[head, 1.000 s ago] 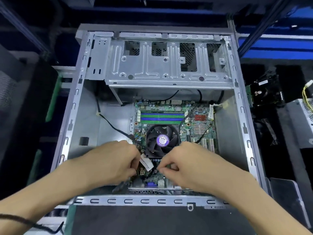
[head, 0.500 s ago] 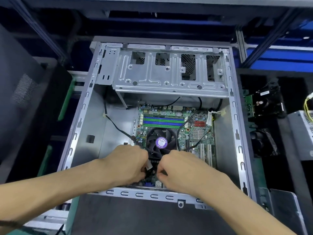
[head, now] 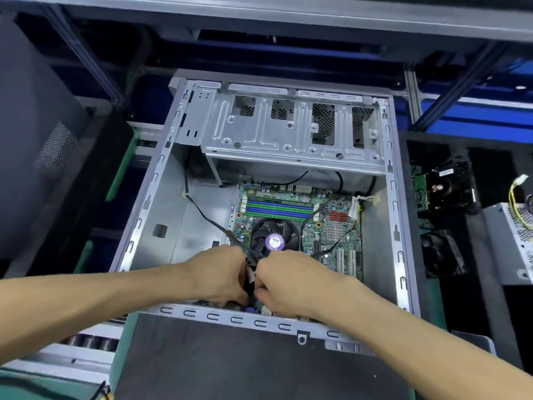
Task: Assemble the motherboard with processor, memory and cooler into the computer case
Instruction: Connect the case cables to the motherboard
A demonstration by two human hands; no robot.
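Both hands have drawn closer together since the earlier frames, and the pale connector that showed between them is now nearly hidden. They meet just in front of the cooler, on the side nearest the person, over the near edge of the motherboard.

The left hand has its fingers curled downward and inward; the right hand is curled the same way, knuckle to knuckle with it. Between them a sliver of a white plug and a dark cable show. Which fingers actually pinch it cannot be told, since the fingertips are hidden beneath the hands. The paired grip suggests one hand is steadying the lead while the other guides the plug toward a header near the cooler.

The motherboard lies flat on the floor of the computer case, toward its right wall, with the cooler seated at its centre. Beyond the cooler, the memory slots run across the board in blue and green. A black lead trails from the case's left wall toward the cooler. Further beyond the cooler, the metal drive cage spans the far end of the case.
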